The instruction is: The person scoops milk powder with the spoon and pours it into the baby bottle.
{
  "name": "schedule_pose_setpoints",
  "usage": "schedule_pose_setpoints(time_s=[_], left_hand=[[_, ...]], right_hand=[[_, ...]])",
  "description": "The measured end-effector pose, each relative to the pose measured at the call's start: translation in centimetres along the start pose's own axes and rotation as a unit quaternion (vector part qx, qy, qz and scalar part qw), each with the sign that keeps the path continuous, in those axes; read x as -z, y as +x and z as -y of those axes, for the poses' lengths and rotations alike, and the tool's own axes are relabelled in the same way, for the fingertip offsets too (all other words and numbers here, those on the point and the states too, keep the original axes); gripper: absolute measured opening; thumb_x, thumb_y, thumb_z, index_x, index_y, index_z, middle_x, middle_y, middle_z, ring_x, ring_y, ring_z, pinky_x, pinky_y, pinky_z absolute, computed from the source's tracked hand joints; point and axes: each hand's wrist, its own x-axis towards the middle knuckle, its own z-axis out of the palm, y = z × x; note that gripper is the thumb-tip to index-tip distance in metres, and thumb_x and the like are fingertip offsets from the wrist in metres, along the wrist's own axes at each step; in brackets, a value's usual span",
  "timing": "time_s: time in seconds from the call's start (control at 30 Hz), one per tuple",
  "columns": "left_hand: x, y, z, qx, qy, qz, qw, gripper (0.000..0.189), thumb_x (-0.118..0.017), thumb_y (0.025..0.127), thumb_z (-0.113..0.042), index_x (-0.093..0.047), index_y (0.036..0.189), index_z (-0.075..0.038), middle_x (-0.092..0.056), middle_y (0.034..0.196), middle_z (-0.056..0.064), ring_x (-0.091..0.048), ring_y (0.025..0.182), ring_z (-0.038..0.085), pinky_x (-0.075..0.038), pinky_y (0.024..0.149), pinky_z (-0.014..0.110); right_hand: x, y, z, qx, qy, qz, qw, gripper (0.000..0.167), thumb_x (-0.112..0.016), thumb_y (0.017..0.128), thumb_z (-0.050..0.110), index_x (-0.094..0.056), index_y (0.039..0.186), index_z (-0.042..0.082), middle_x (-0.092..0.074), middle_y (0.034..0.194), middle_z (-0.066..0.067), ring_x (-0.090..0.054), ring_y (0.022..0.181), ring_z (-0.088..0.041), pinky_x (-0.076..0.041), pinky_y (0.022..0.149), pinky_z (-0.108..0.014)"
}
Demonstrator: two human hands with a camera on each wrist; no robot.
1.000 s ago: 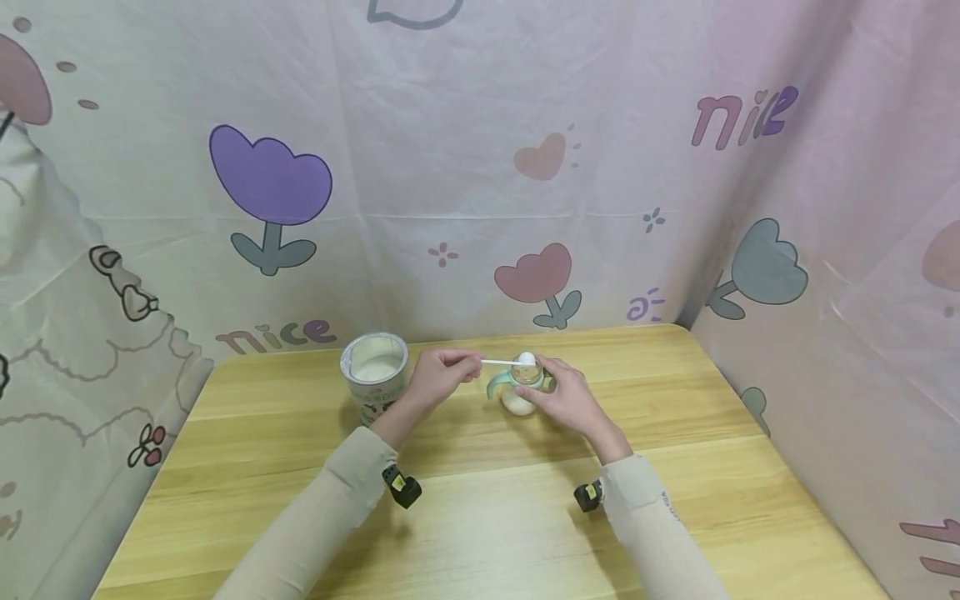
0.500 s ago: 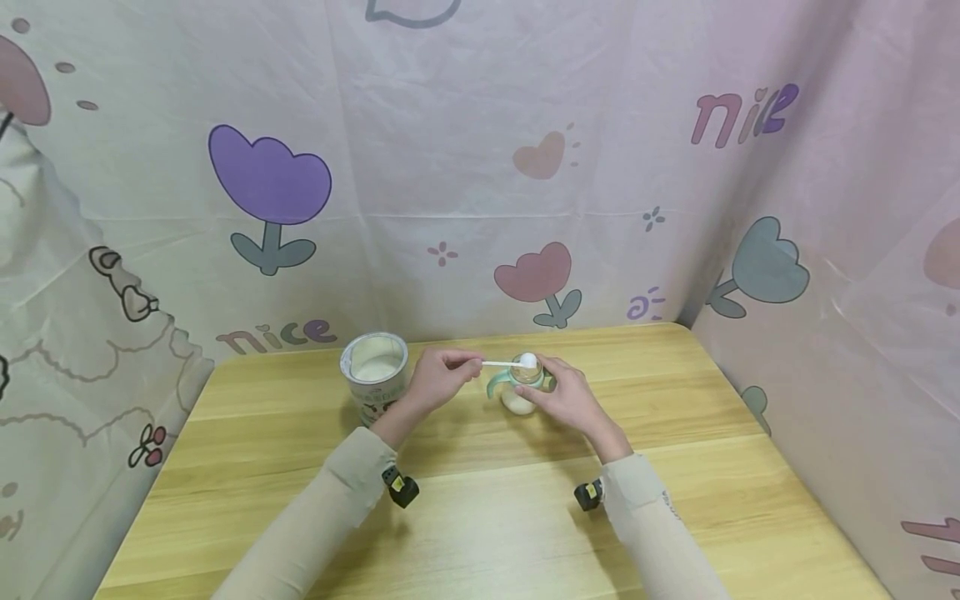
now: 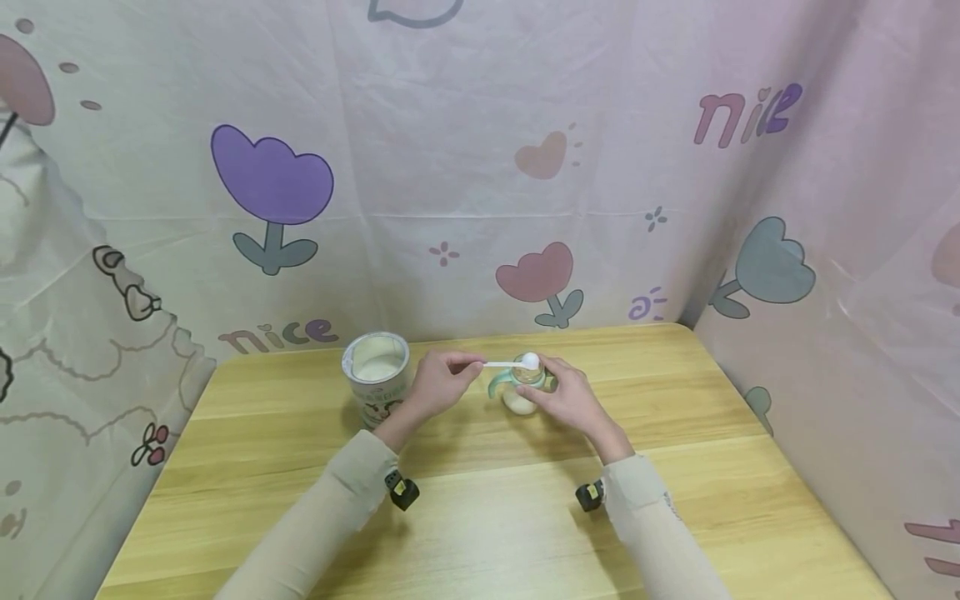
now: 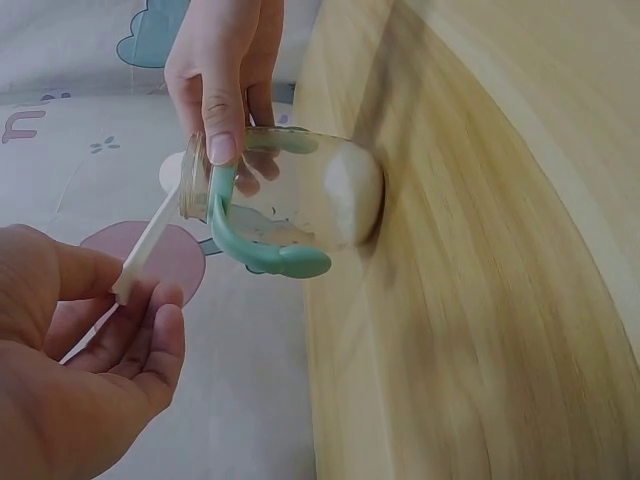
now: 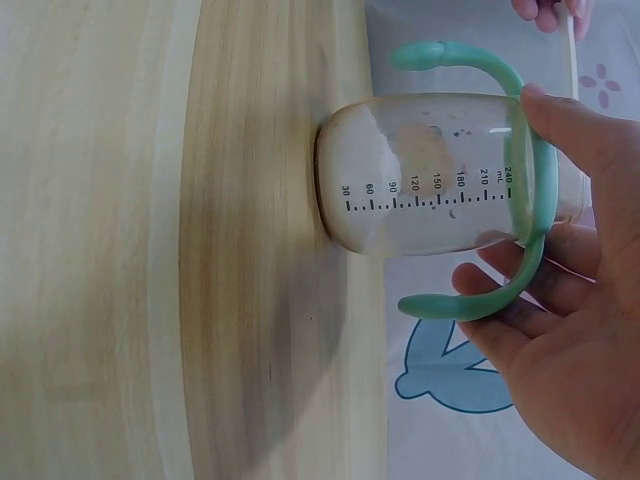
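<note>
In the head view, just below and right of centre, the left hand pinches a white scoop at the mouth of the bottle that the right hand grips near its neck.

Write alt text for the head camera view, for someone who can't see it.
A person's left hand pinches a white scoop over a clear baby bottle with green handles, which the right hand grips on a wooden table. An open printed tin stands to the left, and a flower-print cloth hangs behind.
</note>
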Motion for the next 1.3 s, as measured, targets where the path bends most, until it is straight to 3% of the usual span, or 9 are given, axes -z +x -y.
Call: schedule_pose_setpoints(time_s=[0.3, 0.5, 0.77, 1.03, 1.3], left_hand=[[0.1, -0.3, -0.3, 0.027, 0.005, -0.018, 0.9995, 0.018, -0.071, 0.102, -0.018, -0.082, 0.114, -0.011, -0.081, 0.112, 0.009, -0.077, 0.102, 0.023, -0.061, 0.085, 0.034], [0.3, -0.5, -0.5, 0.028, -0.006, -0.044, 0.9986, 0.018, -0.073, 0.099, -0.017, -0.083, 0.112, -0.009, -0.081, 0.11, 0.011, -0.077, 0.097, 0.023, -0.06, 0.08, 0.03], [1.0, -0.9, -0.9, 0.075, -0.05, -0.064, 0.9939, 0.022, -0.071, 0.101, -0.023, -0.081, 0.115, -0.01, -0.081, 0.113, 0.01, -0.076, 0.108, 0.027, -0.061, 0.095, 0.042], [2.7, -1.0, -1.5, 0.055, -0.077, -0.105, 0.99, 0.02, -0.071, 0.101, -0.015, -0.08, 0.114, -0.003, -0.081, 0.106, 0.015, -0.076, 0.098, 0.024, -0.059, 0.083, 0.025], [5.2, -1.6, -2.3, 0.075, -0.086, -0.126, 0.9854, 0.026, -0.069, 0.104, -0.021, -0.077, 0.121, -0.003, -0.08, 0.112, 0.015, -0.074, 0.103, 0.024, -0.058, 0.084, 0.017]], right_hand=[[-0.1, -0.1, 0.0, 0.008, 0.0, 0.002, 1.0, 0.081, -0.081, 0.092, 0.046, -0.05, 0.156, 0.007, -0.055, 0.156, -0.019, -0.051, 0.145, -0.042, -0.038, 0.122, -0.063], [-0.2, -0.2, 0.0, 0.006, 0.0, -0.001, 1.0, 0.08, -0.081, 0.091, 0.045, -0.05, 0.156, 0.01, -0.057, 0.153, -0.018, -0.053, 0.143, -0.042, -0.039, 0.12, -0.064], [0.0, -0.1, 0.1, 0.003, -0.007, 0.001, 1.0, 0.083, -0.081, 0.091, 0.046, -0.049, 0.155, 0.005, -0.053, 0.157, -0.022, -0.048, 0.147, -0.044, -0.036, 0.123, -0.063], [0.1, -0.1, 0.1, -0.002, -0.009, 0.005, 0.9999, 0.084, -0.081, 0.09, 0.046, -0.048, 0.155, 0.003, -0.051, 0.158, -0.023, -0.046, 0.148, -0.044, -0.035, 0.124, -0.061], [0.1, 0.1, 0.0, 0.002, -0.016, 0.001, 0.9999, 0.085, -0.081, 0.09, 0.047, -0.048, 0.155, 0.003, -0.051, 0.159, -0.023, -0.046, 0.148, -0.045, -0.034, 0.125, -0.061]])
